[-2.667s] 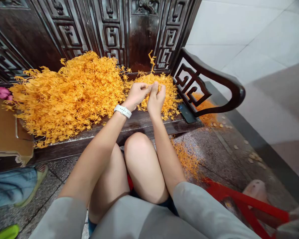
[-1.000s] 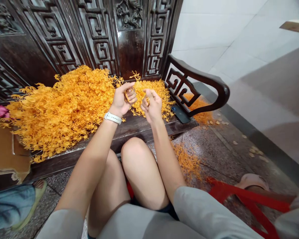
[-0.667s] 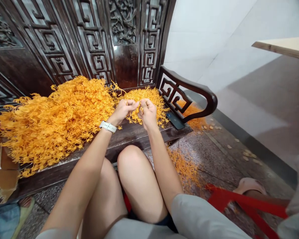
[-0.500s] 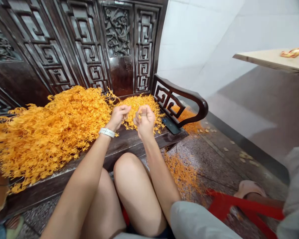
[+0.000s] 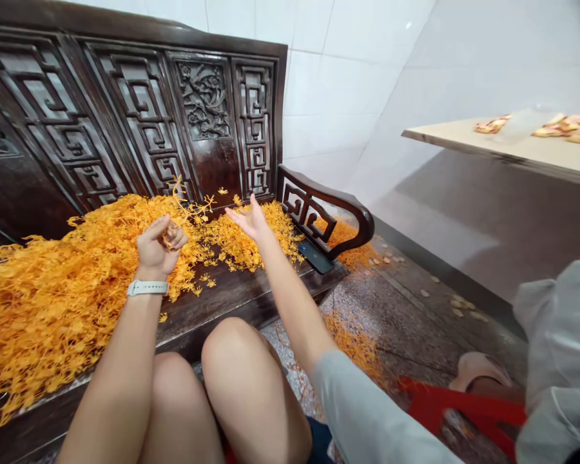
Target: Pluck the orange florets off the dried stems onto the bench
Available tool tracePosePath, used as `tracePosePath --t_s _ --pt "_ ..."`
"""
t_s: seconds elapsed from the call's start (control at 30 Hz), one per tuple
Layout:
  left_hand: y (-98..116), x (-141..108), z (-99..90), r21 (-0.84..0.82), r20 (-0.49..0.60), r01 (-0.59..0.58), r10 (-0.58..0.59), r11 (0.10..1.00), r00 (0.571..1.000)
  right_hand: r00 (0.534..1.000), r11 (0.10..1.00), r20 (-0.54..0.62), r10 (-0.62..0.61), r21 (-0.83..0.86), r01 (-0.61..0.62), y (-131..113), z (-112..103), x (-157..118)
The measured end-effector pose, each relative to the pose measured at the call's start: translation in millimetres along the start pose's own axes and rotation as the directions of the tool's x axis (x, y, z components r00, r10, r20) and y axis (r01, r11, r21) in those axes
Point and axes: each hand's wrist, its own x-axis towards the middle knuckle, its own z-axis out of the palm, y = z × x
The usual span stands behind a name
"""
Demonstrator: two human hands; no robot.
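On the dark wooden bench seat lies a large heap of orange branched pieces. A smaller pile of orange pieces is to its right, with a few loose bits between them. My left hand, with a pale watch band at the wrist, is over the large heap, fingers curled; an orange branched sprig rises just behind it, and whether the hand holds it is unclear. My right hand reaches over the small pile with fingers spread, and small orange pieces are in the air near it.
A dark phone lies by the carved armrest. Orange stems are scattered on the floor near a red stool. Another person's grey-clad leg is at the right. A pale board juts out at upper right.
My hands have moved apart: the left went left over the large heap, fingers curled, while the right opened over the small pile. The view has shifted right and up.
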Motion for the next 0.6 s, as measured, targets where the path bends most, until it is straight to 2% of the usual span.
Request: tracePosePath --t_s 0.03,0.1,0.2,0.27,0.33,0.43,0.5,0.6 --pt "1.1 -1.4 1.0 0.005 -0.007 0.005 -0.005 1.000 1.000 0.985 0.999 -0.168 0.044 0.004 -0.044 9.5 -5.1 15.1" --pt "3.1 -3.9 1.8 0.009 -0.017 0.023 -0.023 1.000 1.000 0.958 0.999 -0.282 0.054 0.011 -0.054 23.2 -22.2 29.2" --pt "6.0 -6.5 4.1 -0.050 -0.016 0.054 -0.055 0.997 0.998 0.967 0.999 -0.251 0.041 0.008 -0.041 35.1 -50.2 16.9" --pt "5.9 -7.0 8.7 -0.113 -0.001 0.055 -0.056 0.992 0.998 0.986 0.998 -0.154 0.057 -0.009 -0.059 40.3 -60.0 -3.7" --pt "2.7 -6.8 16.4 -0.154 0.011 0.058 -0.057 0.986 0.998 0.997 0.997 0.042 0.063 -0.036 -0.061 43.7 -58.2 -27.3" --pt "-8.0 -6.9 31.1 -0.144 0.028 0.116 -0.113 0.983 0.993 0.939 0.999 0.344 0.013 -0.048 0.004 42.7 -37.1 -58.3" --pt "-17.1 -8.0 40.0 -0.116 0.081 0.171 -0.162 0.978 0.983 0.917 0.995 0.394 -0.063 -0.041 0.087 37.1 -19.2 -71.5" --pt "-29.7 -10.3 47.5 -0.045 0.216 0.226 -0.211 0.973 0.953 0.918 0.965 0.330 -0.221 -0.062 0.255 24.0 -1.6 -79.9"
